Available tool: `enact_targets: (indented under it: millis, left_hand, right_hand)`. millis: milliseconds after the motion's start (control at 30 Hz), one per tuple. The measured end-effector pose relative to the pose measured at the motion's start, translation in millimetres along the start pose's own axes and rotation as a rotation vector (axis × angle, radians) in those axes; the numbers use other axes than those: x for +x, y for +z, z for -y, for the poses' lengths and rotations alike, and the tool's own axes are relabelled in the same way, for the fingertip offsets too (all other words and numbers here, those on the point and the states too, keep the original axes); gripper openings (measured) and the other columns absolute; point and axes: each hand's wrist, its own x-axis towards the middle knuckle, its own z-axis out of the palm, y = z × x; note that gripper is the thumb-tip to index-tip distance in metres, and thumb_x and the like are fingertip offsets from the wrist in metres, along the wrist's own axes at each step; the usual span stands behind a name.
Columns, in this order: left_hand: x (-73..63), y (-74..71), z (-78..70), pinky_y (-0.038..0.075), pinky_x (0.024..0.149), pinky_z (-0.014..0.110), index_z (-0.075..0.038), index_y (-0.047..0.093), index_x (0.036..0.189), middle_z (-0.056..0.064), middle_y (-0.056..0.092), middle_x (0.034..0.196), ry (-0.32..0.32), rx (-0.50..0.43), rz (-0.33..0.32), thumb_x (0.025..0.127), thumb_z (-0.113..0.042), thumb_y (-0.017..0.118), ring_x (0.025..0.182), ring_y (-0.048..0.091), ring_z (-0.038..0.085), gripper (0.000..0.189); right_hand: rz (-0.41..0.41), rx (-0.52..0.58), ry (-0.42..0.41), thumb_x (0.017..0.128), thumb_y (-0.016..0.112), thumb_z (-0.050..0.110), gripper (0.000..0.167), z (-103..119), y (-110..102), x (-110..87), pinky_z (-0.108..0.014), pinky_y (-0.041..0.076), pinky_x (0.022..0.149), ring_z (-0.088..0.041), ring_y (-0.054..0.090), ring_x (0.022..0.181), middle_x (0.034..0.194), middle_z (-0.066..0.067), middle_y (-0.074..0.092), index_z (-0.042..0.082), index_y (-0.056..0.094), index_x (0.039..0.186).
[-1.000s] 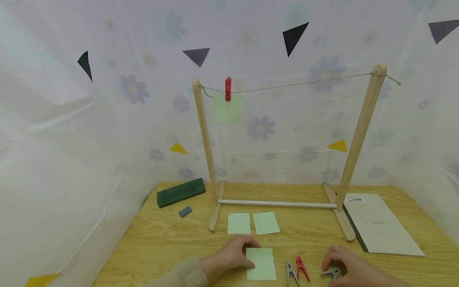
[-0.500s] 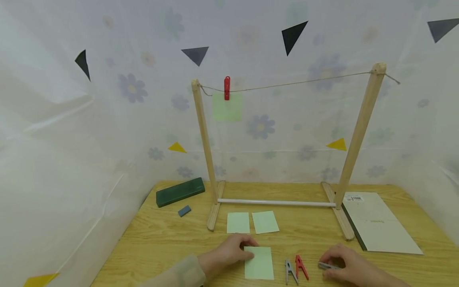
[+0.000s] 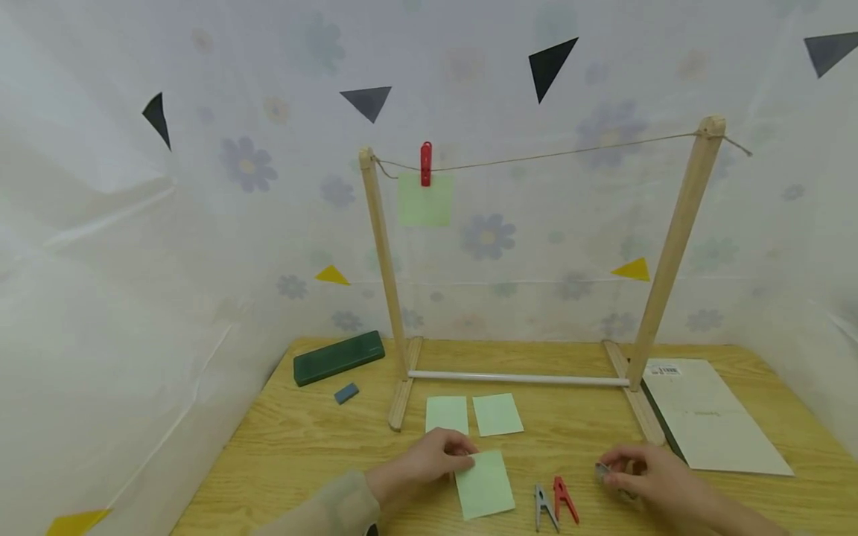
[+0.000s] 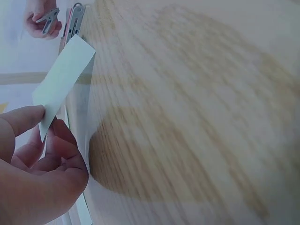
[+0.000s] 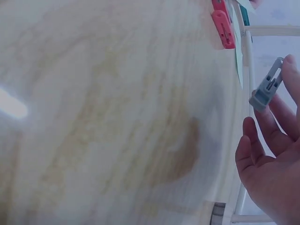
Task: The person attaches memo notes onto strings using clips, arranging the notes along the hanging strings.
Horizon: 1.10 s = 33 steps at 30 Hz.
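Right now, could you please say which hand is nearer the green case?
Left. The left hand is in front and right of the green case; the right hand is much farther right.

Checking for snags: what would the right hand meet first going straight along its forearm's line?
The right hand would probably meet the rear-right pale green square paper note, passing beyond the red plastic clothespin; the hand's height is unclear, so it might pass above.

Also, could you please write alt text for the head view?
A person's left hand pinches a green note, their right hand a grey clip, at a table. Behind, a red clip holds another note on a string between two posts.
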Motion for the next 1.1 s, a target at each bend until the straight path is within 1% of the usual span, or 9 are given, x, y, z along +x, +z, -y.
enact_targets:
  millis: [67, 167, 300, 433, 633, 767, 867, 1000, 1100]
  left_hand:
    - [2.0, 0.3, 0.3, 0.039, 0.063, 0.02, -0.003, 0.072, 0.103, -0.004, 0.059, 0.081, -0.002, -0.028, -0.007, 0.093, -0.008, 0.067, 0.075, 0.049, 0.009, 0.012]
    - [4.9, 0.9, 0.2, 0.04, 0.064, 0.019, -0.001, 0.072, 0.103, -0.003, 0.061, 0.081, 0.027, -0.037, -0.008, 0.094, -0.01, 0.067, 0.076, 0.051, 0.008, 0.014]
    - [6.3, 0.7, -0.5, 0.04, 0.065, 0.019, 0.001, 0.071, 0.103, -0.003, 0.061, 0.08, 0.061, -0.05, -0.026, 0.094, -0.01, 0.066, 0.075, 0.051, 0.007, 0.015]
    - [5.9, -0.7, -4.5, 0.041, 0.065, 0.02, 0.003, 0.07, 0.104, -0.004, 0.061, 0.08, 0.06, -0.099, -0.038, 0.094, -0.009, 0.066, 0.074, 0.051, 0.007, 0.016]
    - [9.8, -4.7, -17.3, 0.042, 0.063, 0.023, 0.004, 0.068, 0.106, -0.003, 0.063, 0.081, 0.074, -0.14, -0.059, 0.095, -0.011, 0.065, 0.071, 0.051, 0.007, 0.019]
    - [14.6, -9.6, -25.7, 0.045, 0.067, 0.027, 0.003, 0.067, 0.11, 0.0, 0.066, 0.087, 0.073, -0.157, -0.09, 0.096, -0.014, 0.064, 0.074, 0.053, 0.007, 0.022]
    - [18.1, -13.6, -30.2, 0.047, 0.071, 0.03, 0.001, 0.066, 0.114, 0.003, 0.068, 0.096, 0.065, -0.181, -0.115, 0.097, -0.018, 0.064, 0.079, 0.055, 0.009, 0.026]
    - [22.2, -18.2, -35.0, 0.048, 0.077, 0.035, -0.003, 0.066, 0.118, 0.005, 0.069, 0.104, 0.057, -0.203, -0.144, 0.097, -0.024, 0.064, 0.084, 0.056, 0.012, 0.03]
    - [25.1, -20.5, -39.5, 0.049, 0.079, 0.039, -0.004, 0.066, 0.118, 0.005, 0.07, 0.105, 0.057, -0.211, -0.16, 0.097, -0.026, 0.064, 0.084, 0.057, 0.012, 0.03]
  right_hand:
    - [-0.029, -0.041, -0.041, 0.094, 0.066, 0.016, 0.022, 3.0, -2.9, 2.0, -0.023, 0.046, 0.055, 0.001, 0.055, 0.07, 0.084, 0.013, 0.066, -0.003, 0.068, 0.106]
    - [-0.064, -0.1, -0.08, 0.094, 0.067, 0.013, 0.018, 8.1, -7.3, 5.4, -0.023, 0.049, 0.059, 0.003, 0.057, 0.074, 0.085, 0.014, 0.067, -0.001, 0.068, 0.105]
    - [-0.081, -0.123, -0.044, 0.096, 0.065, 0.017, 0.022, 17.4, -13.1, 10.9, -0.023, 0.05, 0.062, 0.004, 0.058, 0.077, 0.087, 0.015, 0.067, 0.0, 0.068, 0.11]
    - [-0.101, -0.122, -0.03, 0.097, 0.064, 0.019, 0.025, 28.8, -19.3, 17.6, -0.023, 0.052, 0.064, 0.003, 0.059, 0.078, 0.088, 0.013, 0.068, 0.0, 0.067, 0.113]
    - [-0.172, -0.164, -0.029, 0.098, 0.063, 0.021, 0.025, 47.5, -32.6, 26.0, -0.024, 0.053, 0.068, 0.003, 0.061, 0.082, 0.091, 0.012, 0.069, 0.003, 0.067, 0.114]
    - [-0.234, -0.176, -0.025, 0.098, 0.062, 0.021, 0.025, 60.9, -40.5, 31.1, -0.024, 0.054, 0.071, 0.004, 0.061, 0.085, 0.096, 0.007, 0.07, 0.004, 0.067, 0.115]
    - [-0.266, -0.175, -0.016, 0.099, 0.062, 0.022, 0.026, 71.1, -46.2, 35.4, -0.025, 0.054, 0.072, 0.004, 0.061, 0.086, 0.1, 0.003, 0.07, 0.003, 0.066, 0.116]
    - [-0.294, -0.169, -0.01, 0.099, 0.061, 0.022, 0.026, 82.8, -53.0, 41.0, -0.025, 0.054, 0.072, 0.003, 0.061, 0.087, 0.103, -0.002, 0.069, 0.003, 0.066, 0.117]
    - [-0.302, -0.164, -0.01, 0.1, 0.061, 0.022, 0.027, 89.7, -57.7, 45.6, -0.025, 0.053, 0.072, 0.003, 0.06, 0.088, 0.104, -0.003, 0.069, 0.003, 0.065, 0.118]
